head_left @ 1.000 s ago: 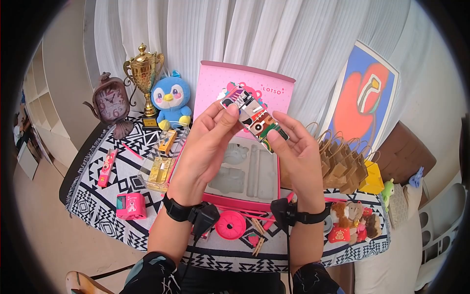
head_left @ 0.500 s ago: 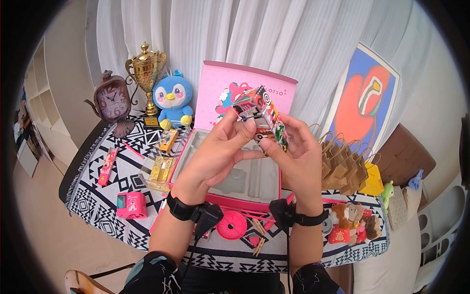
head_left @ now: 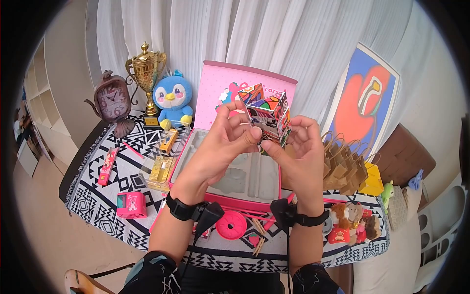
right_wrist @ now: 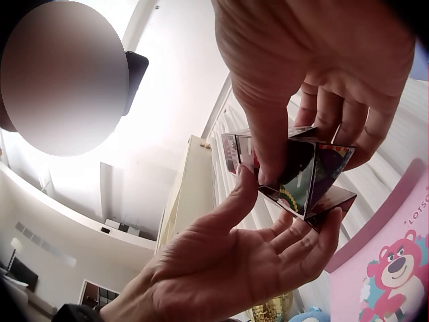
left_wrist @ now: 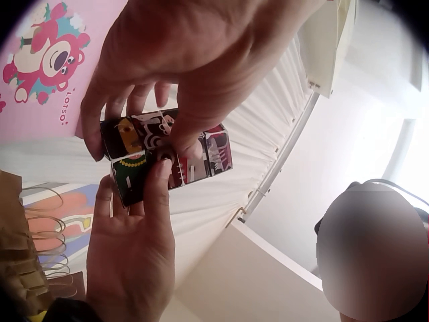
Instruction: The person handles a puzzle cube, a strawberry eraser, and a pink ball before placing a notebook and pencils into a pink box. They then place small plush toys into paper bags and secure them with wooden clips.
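Observation:
A folding picture cube (head_left: 268, 116) with colourful printed faces is held up in front of the pink box lid, its sections hinged apart at an angle. My left hand (head_left: 227, 139) grips its left side, thumb on the near face and fingers behind. On the other side my right hand (head_left: 299, 152) pinches it, the thumb low on the near face close to the left thumb. The left wrist view shows both thumbs pressing the cube's printed face (left_wrist: 131, 181). Triangular flaps of the cube (right_wrist: 328, 168) stick out between the hands in the right wrist view.
Below the hands lies an open pink box with a grey moulded tray (head_left: 264, 171). A pink round dish (head_left: 231, 225) and clothespins (head_left: 258, 245) lie nearer. Left stand a trophy (head_left: 145, 73), blue plush (head_left: 172, 98) and clock (head_left: 112, 98); paper bags (head_left: 345, 166) stand right.
The cube has gone from a flat, slanted block to one folded open at its hinges, with angled faces showing. Both hands have turned it, and the thumbs have come closer together.

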Tool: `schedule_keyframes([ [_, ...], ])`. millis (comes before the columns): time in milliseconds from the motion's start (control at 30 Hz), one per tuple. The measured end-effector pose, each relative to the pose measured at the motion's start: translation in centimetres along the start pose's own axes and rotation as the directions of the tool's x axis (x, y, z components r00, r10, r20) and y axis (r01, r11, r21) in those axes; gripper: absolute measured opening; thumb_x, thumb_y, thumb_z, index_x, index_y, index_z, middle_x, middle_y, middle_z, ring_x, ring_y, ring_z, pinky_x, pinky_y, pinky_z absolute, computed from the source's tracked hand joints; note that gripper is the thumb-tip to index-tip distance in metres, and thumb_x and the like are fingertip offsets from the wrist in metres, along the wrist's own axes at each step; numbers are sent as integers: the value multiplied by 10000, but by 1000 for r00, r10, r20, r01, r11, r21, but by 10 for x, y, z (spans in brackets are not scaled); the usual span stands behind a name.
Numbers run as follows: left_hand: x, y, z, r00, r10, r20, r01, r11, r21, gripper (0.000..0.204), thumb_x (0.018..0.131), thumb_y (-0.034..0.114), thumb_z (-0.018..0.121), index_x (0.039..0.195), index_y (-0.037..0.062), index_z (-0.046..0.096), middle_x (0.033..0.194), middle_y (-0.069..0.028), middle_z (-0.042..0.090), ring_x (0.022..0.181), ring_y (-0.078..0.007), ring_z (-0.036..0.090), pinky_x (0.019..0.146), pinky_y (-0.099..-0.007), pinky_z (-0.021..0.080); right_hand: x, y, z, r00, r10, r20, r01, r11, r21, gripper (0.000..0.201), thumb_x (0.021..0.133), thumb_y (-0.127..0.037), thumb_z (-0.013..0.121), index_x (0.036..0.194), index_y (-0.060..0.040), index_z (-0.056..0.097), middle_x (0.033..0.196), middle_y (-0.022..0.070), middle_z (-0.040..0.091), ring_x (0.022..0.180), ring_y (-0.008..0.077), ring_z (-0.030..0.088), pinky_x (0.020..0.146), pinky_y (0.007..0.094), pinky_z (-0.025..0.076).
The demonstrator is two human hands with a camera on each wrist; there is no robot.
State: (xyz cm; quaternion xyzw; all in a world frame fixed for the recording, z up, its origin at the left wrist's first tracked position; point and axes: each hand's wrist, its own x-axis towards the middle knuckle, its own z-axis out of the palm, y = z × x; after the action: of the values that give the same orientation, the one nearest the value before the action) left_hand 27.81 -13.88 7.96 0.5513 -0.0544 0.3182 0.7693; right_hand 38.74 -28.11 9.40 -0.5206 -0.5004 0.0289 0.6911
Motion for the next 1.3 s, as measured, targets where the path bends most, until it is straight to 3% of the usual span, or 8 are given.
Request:
schedule_keyframes([
  [233,1,5,-6,1000,-1,0,1,1000,30,525,1036,261,702,1426,57,415,1327,-80,600,1208,-160,615,903,-357,562,1,1,5,1000,-9,-25,13,989,145,583,818,30,873,1230,-34,466,1154,113,713,1037,136,668,878,284,506],
  [333,2,8,-8,1000,-25,13,26,996,-90,548,1044,246,691,1468,63,397,1316,-78,628,1202,-155,619,908,-348,560,2,0,3,996,-29,-89,47,977,206,587,815,37,874,1229,-35,464,1158,130,714,1048,151,671,892,287,513],
  [567,3,5,-3,997,18,-80,-19,1000,-20,353,1012,138,716,1313,52,552,1222,-57,708,1087,-127,689,872,-310,595,3,-1,1,967,-58,-248,60,998,1,599,819,15,880,1255,-30,473,1105,118,724,1006,159,684,897,289,532],
  [633,3,2,2,994,20,-106,-20,1000,0,316,986,102,747,1249,27,589,1211,-75,711,1082,-129,694,864,-287,586,1,0,5,960,-160,-229,123,978,-171,582,825,-4,883,1271,2,509,1100,120,744,1005,156,698,903,291,539],
  [833,5,-9,7,949,276,-152,-264,960,95,252,926,-8,777,1137,6,639,1159,-76,718,1088,-130,693,884,-292,597,-3,5,14,965,-228,-133,182,940,-289,392,917,-91,819,1223,49,618,1067,142,781,980,179,752,855,318,569],
  [900,5,-14,9,888,446,-114,-399,868,295,223,939,-35,747,1115,18,621,1145,-89,725,1113,-152,681,896,-312,609,-3,9,14,959,-248,-134,184,912,-368,268,980,-142,753,1165,32,669,985,152,788,934,190,774,823,323,579],
  [1233,1,-13,21,891,418,-178,-336,869,363,298,959,-3,742,1237,-35,640,1180,-97,722,1155,-163,672,987,-307,560,-6,7,15,973,-134,-190,83,964,-252,233,1049,-164,667,1185,25,669,1003,130,768,948,162,750,841,319,573],
  [1300,4,-16,16,867,482,-127,-388,812,437,328,959,13,739,1271,-64,672,1180,-134,744,1106,-168,706,916,-335,643,-6,5,16,978,-145,-149,106,965,-239,240,1069,-178,636,1185,30,665,1019,133,759,970,151,736,862,323,569],
])
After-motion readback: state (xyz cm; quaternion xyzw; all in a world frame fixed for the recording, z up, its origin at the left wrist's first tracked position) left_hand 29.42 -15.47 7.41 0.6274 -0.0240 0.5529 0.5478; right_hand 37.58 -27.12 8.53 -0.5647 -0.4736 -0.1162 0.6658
